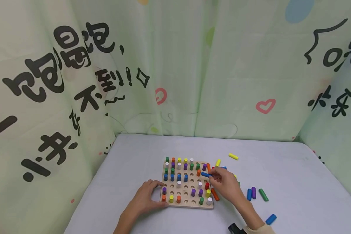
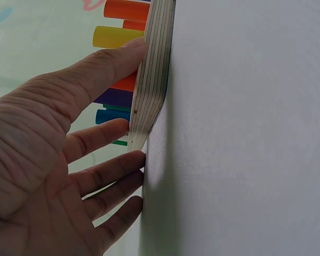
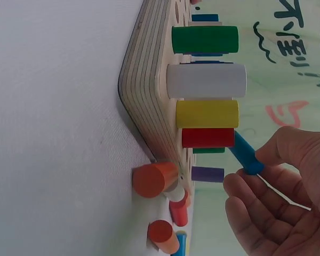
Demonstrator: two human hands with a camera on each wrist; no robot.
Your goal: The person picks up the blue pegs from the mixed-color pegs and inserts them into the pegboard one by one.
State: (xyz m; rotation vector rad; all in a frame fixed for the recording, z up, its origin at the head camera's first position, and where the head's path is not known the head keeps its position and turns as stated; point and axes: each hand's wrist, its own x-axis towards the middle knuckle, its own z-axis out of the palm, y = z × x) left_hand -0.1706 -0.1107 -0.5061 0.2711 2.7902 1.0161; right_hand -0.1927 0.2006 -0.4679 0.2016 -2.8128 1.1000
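We judge the work to be filling the pegboard (image 1: 190, 206), at a stage past the middle. The pegboard lies flat on the table (image 1: 134, 149), between our two hands.

Filled: seated pegs (image 1: 179, 184) stand upright in each row, and the second row from the far edge appears complete. Four blue pegs (image 1: 172, 177) stand side by side at the left of the fourth row.

Remaining: open holes (image 1: 185, 187) show mostly in the middle and nearer rows. Loose pegs to the right include a yellow peg (image 1: 233, 156), a purple peg (image 1: 253, 192) and a green peg (image 1: 263, 195).

Left hand (image 1: 144, 197): we brace the near-left corner. The thumb touches the near edge, the index finger meets the left side, and the other fingers extend straight and spread.

Right hand (image 1: 224, 184): we pinch a tilted blue peg (image 1: 205, 174) between thumb and fingers, over the right side of the pegboard. It is not seated; we cannot tell whether its hidden end touches a neighbouring peg.
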